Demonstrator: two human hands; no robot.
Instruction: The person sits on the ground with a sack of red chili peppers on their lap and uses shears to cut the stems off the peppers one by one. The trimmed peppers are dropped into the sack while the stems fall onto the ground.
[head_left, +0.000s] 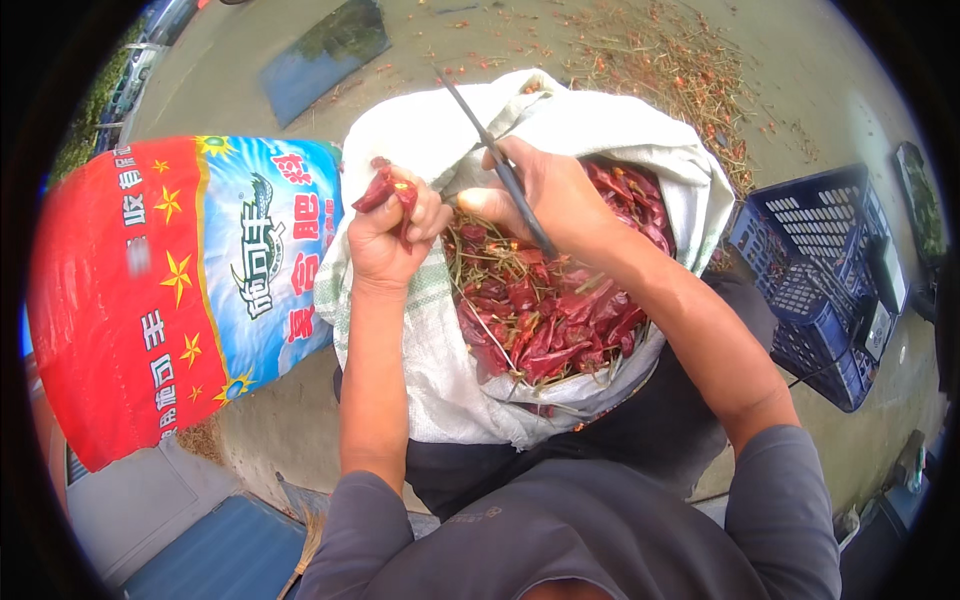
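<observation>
My left hand (390, 236) is closed around a few dried red chili peppers (391, 193), held up at the left side of a white woven sack (409, 360). The sack's mouth is rolled open. Inside it lies a heap of dried red chilies (540, 322) with pale greenish stems among them. Over the heap, my right hand (551, 191) grips a long, dark, narrow tool (517, 187) that tapers to a point towards the far side. Whether it is a knife or shears is unclear. The fingers partly hide its middle.
A large red and blue printed bag (195, 292) stands close at the left. On the right are blue plastic crates (810, 210). Stems and chili bits (675, 82) litter the concrete floor beyond the sack, near a dark flat panel (326, 60). A broom (309, 536) shows at lower left.
</observation>
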